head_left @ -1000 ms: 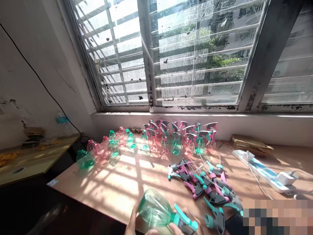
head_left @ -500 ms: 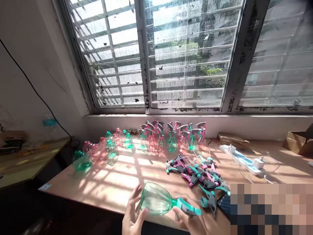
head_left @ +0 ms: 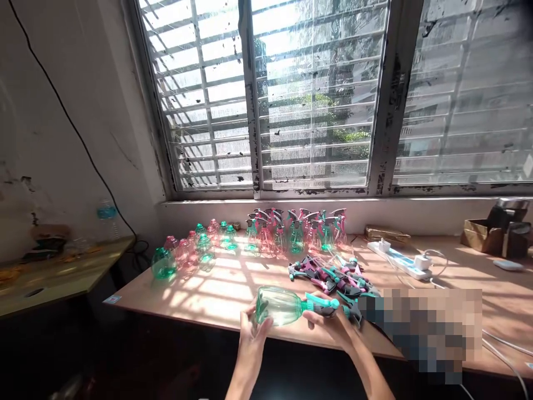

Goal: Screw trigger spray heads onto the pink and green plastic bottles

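Note:
A clear green spray bottle (head_left: pixel 278 306) lies sideways in the air over the table's front edge, base to the left. My left hand (head_left: pixel 253 328) is wrapped round its base end. At the neck, my right hand (head_left: pixel 327 321) grips the teal and grey trigger sprayer head (head_left: pixel 321 303), which sits on the bottle's mouth. Whether it is screwed tight I cannot tell. Just beyond my right hand is a pile of loose pink, teal and grey sprayer heads (head_left: pixel 328 276), some with thin tubes.
Green and pink bottles without heads (head_left: pixel 186 254) stand at the left. Bottles with sprayer heads (head_left: pixel 296 238) stand in rows below the window. A white power strip (head_left: pixel 402 261) with plugs and cables lies right, near cardboard boxes (head_left: pixel 478 236). A pixelated patch covers the right front.
My view has pulled back and turned right, so the hands and table look smaller. The bottle stays sideways between both hands, with the sprayer head still at its neck.

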Action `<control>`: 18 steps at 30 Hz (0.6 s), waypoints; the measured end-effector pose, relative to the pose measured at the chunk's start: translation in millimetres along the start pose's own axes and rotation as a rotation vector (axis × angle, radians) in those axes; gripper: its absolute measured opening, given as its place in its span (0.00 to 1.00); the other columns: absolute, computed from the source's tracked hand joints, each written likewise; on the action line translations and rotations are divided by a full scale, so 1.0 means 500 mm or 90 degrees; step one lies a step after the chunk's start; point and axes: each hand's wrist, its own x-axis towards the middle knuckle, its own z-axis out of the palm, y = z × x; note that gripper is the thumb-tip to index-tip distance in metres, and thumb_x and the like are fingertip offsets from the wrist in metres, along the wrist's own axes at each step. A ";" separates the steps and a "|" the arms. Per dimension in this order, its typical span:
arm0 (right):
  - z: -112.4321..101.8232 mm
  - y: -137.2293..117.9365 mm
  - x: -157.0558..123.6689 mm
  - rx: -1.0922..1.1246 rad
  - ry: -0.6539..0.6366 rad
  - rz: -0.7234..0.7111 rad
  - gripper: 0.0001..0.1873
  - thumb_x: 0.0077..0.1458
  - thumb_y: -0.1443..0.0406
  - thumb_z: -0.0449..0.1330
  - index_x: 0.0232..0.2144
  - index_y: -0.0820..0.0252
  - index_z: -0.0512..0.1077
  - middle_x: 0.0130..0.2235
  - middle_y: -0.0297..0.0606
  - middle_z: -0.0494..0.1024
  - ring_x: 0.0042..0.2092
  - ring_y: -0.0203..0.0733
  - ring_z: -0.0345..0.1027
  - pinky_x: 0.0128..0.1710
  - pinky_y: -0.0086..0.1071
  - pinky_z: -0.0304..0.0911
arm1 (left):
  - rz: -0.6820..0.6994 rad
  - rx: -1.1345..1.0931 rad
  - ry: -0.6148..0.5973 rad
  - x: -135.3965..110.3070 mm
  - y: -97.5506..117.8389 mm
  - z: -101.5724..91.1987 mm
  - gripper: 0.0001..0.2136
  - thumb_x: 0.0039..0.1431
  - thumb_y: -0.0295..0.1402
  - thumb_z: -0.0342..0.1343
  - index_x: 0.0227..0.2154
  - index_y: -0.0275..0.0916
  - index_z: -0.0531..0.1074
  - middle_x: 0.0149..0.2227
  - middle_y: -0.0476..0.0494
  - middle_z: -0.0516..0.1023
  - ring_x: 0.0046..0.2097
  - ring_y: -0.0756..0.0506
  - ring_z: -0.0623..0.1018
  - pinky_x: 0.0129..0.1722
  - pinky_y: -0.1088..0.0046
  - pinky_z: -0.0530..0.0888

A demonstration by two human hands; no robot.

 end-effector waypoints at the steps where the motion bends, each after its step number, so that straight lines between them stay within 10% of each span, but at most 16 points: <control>1: -0.004 0.000 -0.013 -0.001 0.020 -0.011 0.18 0.50 0.53 0.68 0.17 0.53 0.70 0.21 0.32 0.75 0.28 0.47 0.70 0.36 0.40 0.66 | 0.004 0.009 -0.031 -0.003 -0.003 0.005 0.25 0.50 0.49 0.70 0.44 0.39 0.71 0.48 0.34 0.83 0.54 0.31 0.80 0.55 0.54 0.75; 13: 0.005 0.021 -0.041 0.071 0.165 -0.055 0.22 0.50 0.42 0.64 0.28 0.54 0.77 0.21 0.33 0.74 0.26 0.47 0.69 0.32 0.40 0.68 | 0.132 0.141 -0.203 0.017 -0.006 0.015 0.24 0.60 0.44 0.64 0.57 0.45 0.70 0.67 0.36 0.67 0.69 0.31 0.64 0.67 0.51 0.61; 18: 0.030 0.050 -0.043 0.068 0.175 -0.007 0.17 0.47 0.48 0.68 0.28 0.54 0.78 0.19 0.30 0.72 0.28 0.46 0.69 0.29 0.36 0.67 | 0.107 0.165 -0.205 0.020 -0.026 0.001 0.25 0.58 0.45 0.66 0.56 0.42 0.71 0.58 0.36 0.77 0.63 0.33 0.73 0.61 0.55 0.70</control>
